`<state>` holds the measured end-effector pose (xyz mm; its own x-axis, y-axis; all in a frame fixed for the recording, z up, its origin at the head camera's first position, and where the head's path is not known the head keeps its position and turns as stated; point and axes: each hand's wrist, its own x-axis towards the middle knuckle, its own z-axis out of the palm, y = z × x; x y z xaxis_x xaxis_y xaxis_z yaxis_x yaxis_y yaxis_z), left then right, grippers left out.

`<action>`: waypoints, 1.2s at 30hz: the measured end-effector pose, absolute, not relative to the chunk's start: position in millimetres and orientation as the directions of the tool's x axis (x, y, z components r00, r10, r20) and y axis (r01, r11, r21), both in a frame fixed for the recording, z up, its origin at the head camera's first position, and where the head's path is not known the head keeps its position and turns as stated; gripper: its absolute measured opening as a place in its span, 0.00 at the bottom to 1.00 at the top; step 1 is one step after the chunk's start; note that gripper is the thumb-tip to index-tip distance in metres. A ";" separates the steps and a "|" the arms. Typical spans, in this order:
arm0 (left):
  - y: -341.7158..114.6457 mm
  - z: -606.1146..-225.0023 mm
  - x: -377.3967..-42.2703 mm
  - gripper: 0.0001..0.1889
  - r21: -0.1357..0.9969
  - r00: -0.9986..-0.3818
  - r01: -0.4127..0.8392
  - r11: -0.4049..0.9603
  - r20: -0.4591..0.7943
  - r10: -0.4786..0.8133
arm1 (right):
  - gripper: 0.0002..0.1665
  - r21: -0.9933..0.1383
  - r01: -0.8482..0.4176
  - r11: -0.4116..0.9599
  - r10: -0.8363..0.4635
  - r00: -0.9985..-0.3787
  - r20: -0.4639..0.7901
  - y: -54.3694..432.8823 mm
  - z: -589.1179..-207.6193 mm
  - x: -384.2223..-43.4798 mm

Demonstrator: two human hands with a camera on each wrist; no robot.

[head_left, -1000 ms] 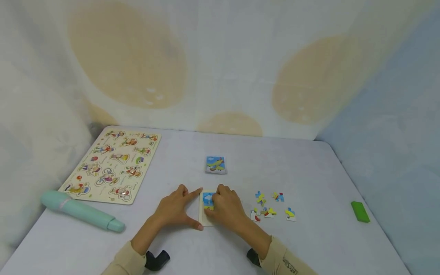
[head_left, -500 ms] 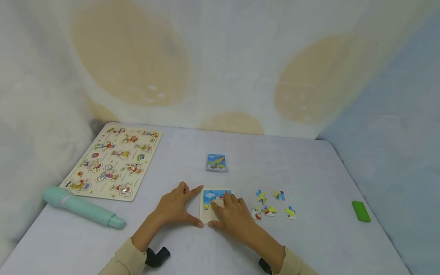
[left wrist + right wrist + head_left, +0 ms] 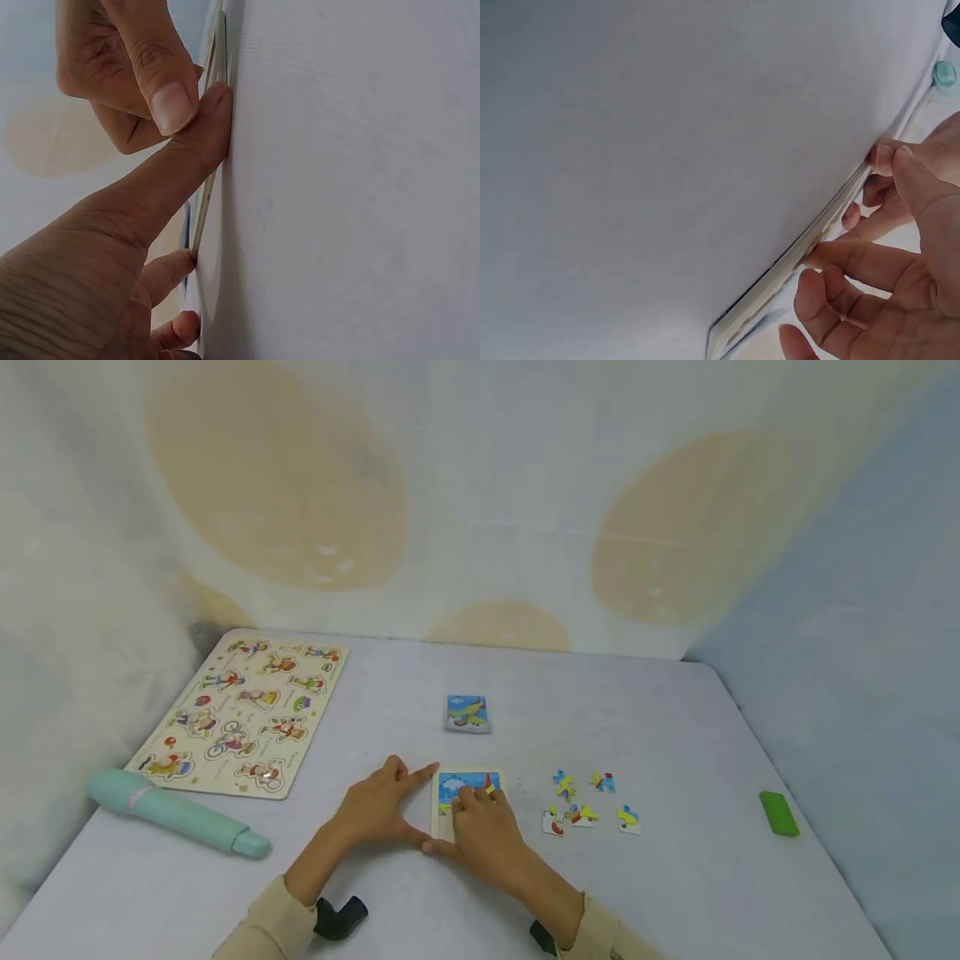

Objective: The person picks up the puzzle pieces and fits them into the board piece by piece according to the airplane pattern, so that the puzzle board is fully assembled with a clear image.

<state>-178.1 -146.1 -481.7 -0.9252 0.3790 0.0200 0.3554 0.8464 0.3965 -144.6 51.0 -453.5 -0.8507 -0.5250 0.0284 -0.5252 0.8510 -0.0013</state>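
Note:
A small wooden puzzle tray lies flat before me, its upper part filled with blue sky and cloud pieces and a bit of red. My left hand braces its left edge, index finger at the far corner and thumb at the near corner. Over the tray, my right hand touches the pieces with its fingertips and hides much of the lower picture. Its thumb meets the left thumb, which also shows in the left wrist view. From the right wrist side, the index fingertip touches the tray edge.
Several loose puzzle pieces lie right of the tray. Behind it sits a small airplane picture block. A large peg puzzle board and a mint-green wand-like object are at left, a green block at far right.
My right hand lifted from the tray's left pieces, spread to the right, then came back left so its thumb meets the left thumb. The left hand kept its place on the edge.

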 end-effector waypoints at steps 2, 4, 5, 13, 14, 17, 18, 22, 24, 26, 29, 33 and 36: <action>-145.8 -481.8 -178.1 0.53 0.394 -0.924 0.359 0.846 0.020 0.382 | 0.42 0.006 -0.513 0.858 -0.513 -0.858 0.029 48.4 -452.6 -145.3; -145.7 -482.2 -178.0 0.52 0.394 -0.925 0.357 0.847 0.022 0.380 | 0.43 0.024 -0.509 0.860 -0.510 -0.859 0.040 47.3 -452.4 -146.0; -145.5 -482.5 -177.8 0.52 0.396 -0.926 0.354 0.847 0.021 0.377 | 0.44 0.033 -0.511 0.859 -0.512 -0.858 0.046 47.5 -452.9 -146.6; -145.1 -485.6 -179.4 0.57 0.417 -0.934 0.319 0.851 -0.015 0.358 | 0.42 -0.039 -0.543 0.839 -0.543 -0.840 0.010 65.4 -457.2 -157.9; -144.9 -486.0 -179.6 0.58 0.418 -0.936 0.311 0.853 -0.024 0.352 | 0.41 -0.073 -0.537 0.840 -0.538 -0.843 0.016 69.9 -456.0 -159.8; -144.6 -486.0 -179.7 0.59 0.417 -0.940 0.291 0.861 -0.042 0.338 | 0.35 -0.181 -0.499 0.848 -0.499 -0.865 0.049 85.3 -451.1 -165.5; -144.5 -486.1 -179.8 0.59 0.414 -0.941 0.289 0.863 -0.043 0.336 | 0.33 -0.219 -0.476 0.852 -0.476 -0.878 0.057 91.1 -449.4 -167.1; -144.6 -485.9 -179.1 0.59 0.409 -0.943 0.286 0.867 -0.040 0.330 | 0.29 -0.323 -0.380 0.867 -0.370 -0.924 0.095 119.0 -447.3 -174.6; -144.8 -486.5 -178.7 0.59 0.410 -0.944 0.285 0.867 -0.040 0.329 | 0.28 -0.352 -0.336 0.874 -0.316 -0.942 0.116 134.0 -449.3 -178.3; -145.2 -486.8 -178.3 0.59 0.411 -0.943 0.288 0.865 -0.034 0.330 | 0.26 -0.370 -0.287 0.884 -0.260 -0.958 0.121 148.1 -452.4 -182.0; -145.3 -486.7 -178.1 0.59 0.413 -0.942 0.293 0.863 -0.028 0.333 | 0.26 -0.391 -0.210 0.896 -0.182 -0.977 0.107 165.4 -455.9 -184.8; -145.1 -485.2 -177.8 0.59 0.419 -0.940 0.299 0.857 -0.022 0.339 | 0.28 -0.405 -0.127 0.905 -0.111 -0.992 0.062 180.9 -454.8 -185.8; -145.0 -485.2 -178.2 0.59 0.418 -0.940 0.301 0.857 -0.022 0.340 | 0.27 -0.395 -0.108 0.912 -0.097 -0.994 0.049 187.4 -453.9 -187.5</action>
<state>-178.2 -145.0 -485.2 -0.9400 0.3405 -0.0219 0.3007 0.8572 0.4181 -187.5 187.4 -453.9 -0.9941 -0.0969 0.0487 -0.1083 0.9121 -0.3955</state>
